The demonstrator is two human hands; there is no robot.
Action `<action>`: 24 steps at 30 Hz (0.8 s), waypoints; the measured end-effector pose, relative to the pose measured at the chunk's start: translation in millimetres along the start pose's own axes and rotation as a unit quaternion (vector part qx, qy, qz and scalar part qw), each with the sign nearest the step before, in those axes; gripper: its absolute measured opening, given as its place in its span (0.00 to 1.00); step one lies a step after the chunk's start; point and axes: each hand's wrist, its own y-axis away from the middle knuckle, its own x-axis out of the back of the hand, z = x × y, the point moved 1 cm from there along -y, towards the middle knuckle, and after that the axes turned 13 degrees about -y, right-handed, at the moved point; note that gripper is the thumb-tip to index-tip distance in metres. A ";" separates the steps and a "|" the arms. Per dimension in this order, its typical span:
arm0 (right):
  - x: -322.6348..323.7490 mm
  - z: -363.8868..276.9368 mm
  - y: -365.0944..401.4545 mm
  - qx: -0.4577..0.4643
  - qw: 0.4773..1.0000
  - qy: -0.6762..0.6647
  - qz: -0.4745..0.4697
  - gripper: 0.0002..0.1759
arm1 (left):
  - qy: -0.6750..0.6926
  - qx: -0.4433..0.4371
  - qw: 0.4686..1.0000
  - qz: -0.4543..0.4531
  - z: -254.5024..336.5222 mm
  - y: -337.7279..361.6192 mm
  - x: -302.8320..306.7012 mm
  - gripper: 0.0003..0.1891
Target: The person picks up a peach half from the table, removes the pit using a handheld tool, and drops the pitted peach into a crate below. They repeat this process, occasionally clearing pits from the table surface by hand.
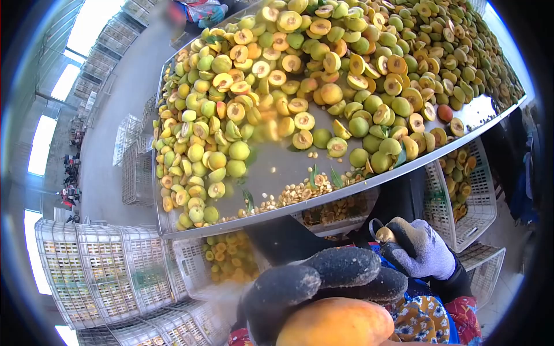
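Note:
My left hand, in a dirty black-coated glove, is close to the camera with its fingers curled over an orange-yellow peach. The lower part of this fruit is cut off by the frame edge. Farther right, my right hand wears a pale purple glove with dark fingers. It is closed around a small hand tool with a brownish handle and a thin metal loop at its end. Before both hands is a metal table heaped with halved and whole green-yellow peaches.
Pale seeds and some leaves lie along the table's near edge. Crates of cut fruit stand under it, one at left and one at right. Stacked crates are at far left. Another person is across the table.

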 end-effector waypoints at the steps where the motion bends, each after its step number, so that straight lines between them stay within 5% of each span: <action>1: -0.8 -0.7 -0.8 -0.010 0.999 -0.035 -0.010 0.22 | -0.009 0.010 1.000 -0.013 1.8 2.7 0.3 0.32; 11: 3.4 7.7 -13.3 0.015 0.999 -0.042 0.024 0.15 | -0.219 0.152 0.960 -0.086 28.3 37.0 19.2 0.30; 13: 7.4 5.6 -18.2 -0.009 0.995 -0.061 0.078 0.15 | -0.280 0.120 0.952 -0.016 36.0 26.0 16.0 0.29; 15: 17.2 13.7 -24.2 -0.068 0.988 -0.055 0.127 0.15 | -0.369 0.025 0.918 0.146 39.5 -5.2 9.2 0.33; 17: 32.3 66.0 -30.9 -0.029 0.972 -0.082 0.216 0.16 | -0.561 0.020 0.755 0.338 39.1 13.0 15.6 0.30; 19: 63.5 86.6 -39.6 -0.026 0.950 -0.058 0.306 0.16 | -0.597 0.153 0.686 0.386 40.1 55.8 71.2 0.23; 20: 87.8 106.7 -42.1 -0.098 0.943 -0.049 0.313 0.16 | -0.688 0.274 0.582 0.336 46.4 76.7 99.3 0.22; 21: 112.7 143.8 -51.8 -0.038 0.944 -0.029 0.326 0.13 | -0.751 0.345 0.497 0.265 50.5 106.1 127.0 0.25; 22: 130.7 143.4 -62.1 -0.052 0.932 -0.097 0.345 0.12 | -0.776 0.495 0.336 0.200 52.1 132.8 150.1 0.29; 24: 178.0 162.6 -87.0 -0.080 0.920 -0.085 0.374 0.17 | -0.794 0.493 0.283 0.215 58.8 166.6 198.9 0.31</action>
